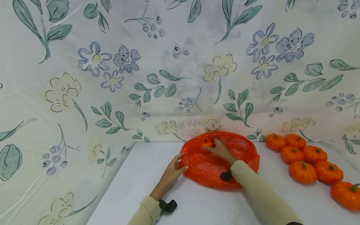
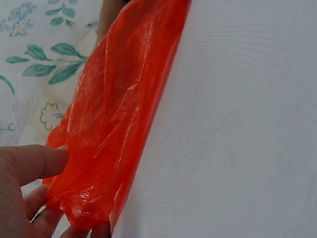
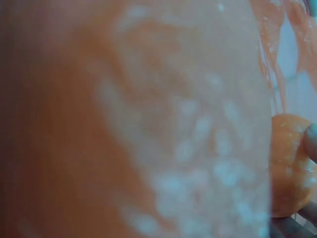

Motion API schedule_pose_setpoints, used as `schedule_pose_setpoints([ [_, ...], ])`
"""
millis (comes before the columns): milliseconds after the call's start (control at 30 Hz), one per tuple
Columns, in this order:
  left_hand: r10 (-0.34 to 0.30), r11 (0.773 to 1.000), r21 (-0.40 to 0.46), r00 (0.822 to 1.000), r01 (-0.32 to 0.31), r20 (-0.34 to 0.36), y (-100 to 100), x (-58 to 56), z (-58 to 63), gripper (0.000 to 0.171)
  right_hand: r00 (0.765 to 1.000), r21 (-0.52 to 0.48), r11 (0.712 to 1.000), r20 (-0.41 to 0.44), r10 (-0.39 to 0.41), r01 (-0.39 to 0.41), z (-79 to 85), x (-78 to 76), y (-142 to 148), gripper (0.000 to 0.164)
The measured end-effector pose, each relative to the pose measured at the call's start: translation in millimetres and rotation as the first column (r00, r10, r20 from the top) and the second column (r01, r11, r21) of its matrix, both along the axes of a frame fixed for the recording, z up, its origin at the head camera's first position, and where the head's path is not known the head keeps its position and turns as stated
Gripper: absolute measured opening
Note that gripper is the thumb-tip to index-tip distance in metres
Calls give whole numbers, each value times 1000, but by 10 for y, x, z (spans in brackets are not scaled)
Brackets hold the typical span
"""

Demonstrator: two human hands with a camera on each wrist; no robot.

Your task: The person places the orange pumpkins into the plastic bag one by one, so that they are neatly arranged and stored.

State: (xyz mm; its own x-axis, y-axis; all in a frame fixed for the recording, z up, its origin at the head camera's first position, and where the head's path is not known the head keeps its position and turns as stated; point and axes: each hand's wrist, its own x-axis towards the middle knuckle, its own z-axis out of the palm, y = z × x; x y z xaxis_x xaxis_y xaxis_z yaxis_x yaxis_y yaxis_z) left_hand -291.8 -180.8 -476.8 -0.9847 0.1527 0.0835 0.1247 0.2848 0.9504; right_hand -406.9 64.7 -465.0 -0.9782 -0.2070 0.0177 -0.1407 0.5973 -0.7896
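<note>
A red plastic bag lies spread with its mouth open at the back middle of the white table. Over its left part, my right hand holds a small orange pumpkin between thumb and fingers. Part of that pumpkin shows at the right edge of the right wrist view, where blurred red film fills most of the frame. My left hand grips the bag's left edge. In the left wrist view, its thumb and fingers lie on either side of the crumpled film.
Several more small pumpkins with green stems stand grouped along the table's right side. A floral cloth hangs behind the table. Each wrist wears a black camera mount.
</note>
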Motion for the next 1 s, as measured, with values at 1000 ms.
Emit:
schedule_pose_setpoints([
  [1000,21,1000,-13,999,-21,-34,-17,-21,-41,62,996,-53,998,84,28,-24,203,147,183,79],
])
